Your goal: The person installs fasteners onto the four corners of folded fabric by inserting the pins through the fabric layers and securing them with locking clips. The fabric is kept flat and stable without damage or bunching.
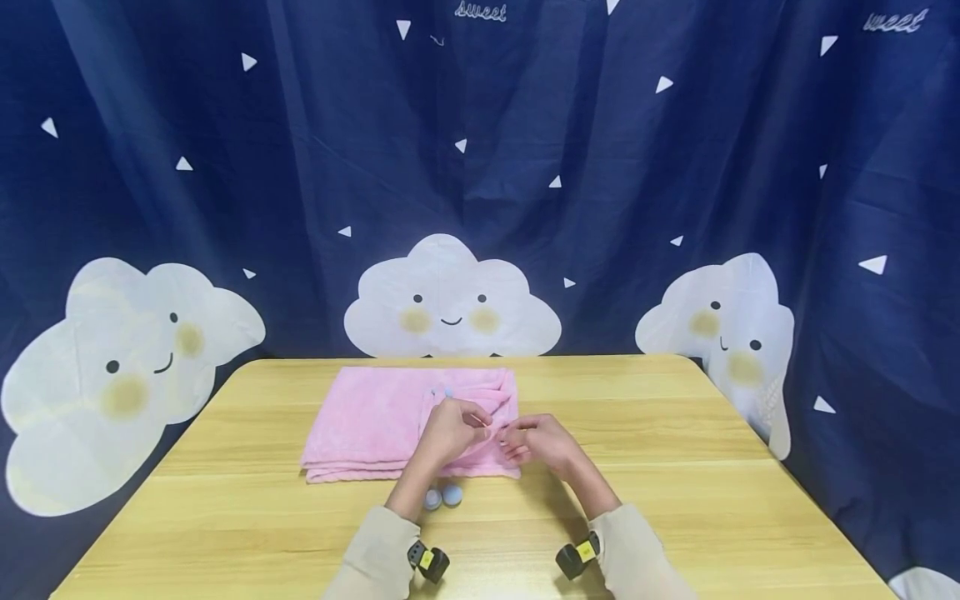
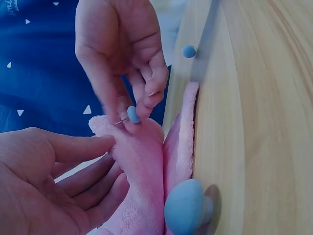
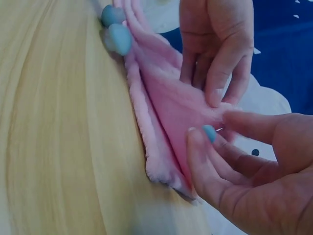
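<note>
A folded pink plush blanket (image 1: 375, 417) lies on the wooden table (image 1: 675, 500). My left hand (image 1: 452, 429) pinches its lifted corner between thumb and fingers at the blanket's right side. Facing it, my right hand (image 1: 542, 442) holds a pin with a rounded blue head (image 2: 133, 115) between thumb and fingers. The thin metal shaft (image 2: 121, 121) of the pin points at the raised pink edge, right beside my left fingertips. In the right wrist view, the blue head (image 3: 209, 132) sits by my right thumb, with the tip hidden at the cloth.
Two blue mushroom-shaped pieces (image 1: 452, 495) stand near the blanket's front edge, beside my left forearm. Another small blue knob (image 2: 189, 51) shows on the table in the left wrist view. Small blue pieces (image 1: 447, 391) lie on the blanket behind my left hand. A dark blue curtain (image 1: 600, 208) hangs behind.
</note>
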### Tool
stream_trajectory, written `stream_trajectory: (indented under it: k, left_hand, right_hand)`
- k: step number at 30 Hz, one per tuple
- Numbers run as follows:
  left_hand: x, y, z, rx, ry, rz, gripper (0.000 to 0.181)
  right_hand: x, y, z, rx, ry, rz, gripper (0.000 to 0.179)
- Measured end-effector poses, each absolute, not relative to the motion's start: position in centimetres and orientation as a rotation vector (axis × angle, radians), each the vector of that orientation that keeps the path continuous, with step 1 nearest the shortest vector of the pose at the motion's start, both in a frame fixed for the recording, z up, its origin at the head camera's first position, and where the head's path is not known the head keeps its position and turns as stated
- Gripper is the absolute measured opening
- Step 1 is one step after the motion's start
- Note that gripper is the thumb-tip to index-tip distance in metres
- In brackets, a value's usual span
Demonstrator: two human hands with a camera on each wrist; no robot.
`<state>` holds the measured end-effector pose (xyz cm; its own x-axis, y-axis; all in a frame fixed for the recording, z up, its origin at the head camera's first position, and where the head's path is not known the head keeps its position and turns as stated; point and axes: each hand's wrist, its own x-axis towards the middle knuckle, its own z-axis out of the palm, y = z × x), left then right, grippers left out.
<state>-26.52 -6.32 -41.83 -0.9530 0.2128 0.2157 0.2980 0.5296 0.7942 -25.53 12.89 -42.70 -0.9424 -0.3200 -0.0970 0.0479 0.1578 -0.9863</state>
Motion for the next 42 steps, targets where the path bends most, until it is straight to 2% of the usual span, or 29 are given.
stream_trajectory:
  k: [4, 7, 13, 20, 25, 37, 42]
  left_hand:
    - [-26.41, -6.27, -41.82, -0.466, -2.652, -1.382, 0.014]
    - [-26.29, -6.15, -41.83, -0.476, -2.659, -1.354, 0.015]
    - [-26.23, -6.03, -41.84, -0.457, -2.680, -1.309, 0.017]
    - [-26.29, -6.15, -41.89, -0.452, -2.687, -1.309, 0.016]
    - [-26.30, -6.14, -41.80, -0.446, -2.700, -1.339, 0.014]
    - [-26.32, -6.11, -41.81, -0.469, -2.691, -1.343, 0.015]
    - [-26.31, -5.94, -41.78, -0.472, -2.702, -1.342, 0.015]
  right_hand:
    - [-25.71, 12.99, -42.82, -0.275, 2.096, -1.841, 0.047]
    - [-25.83, 13.00, -43.04, -0.272, 2.057, -1.841, 0.051]
    - [-25.74, 12.89, -42.91, -0.263, 2.026, -1.858, 0.044]
    - [-25.58, 12.83, -42.72, -0.250, 2.017, -1.881, 0.023]
    - [-25.66, 12.74, -42.84, -0.202, 2.012, -1.909, 0.014]
    - [-25.51, 12.19, -42.83, -0.172, 2.095, -1.934, 0.019]
    - [-25.69, 12.18, -43.04, -0.144, 2.109, -1.955, 0.014]
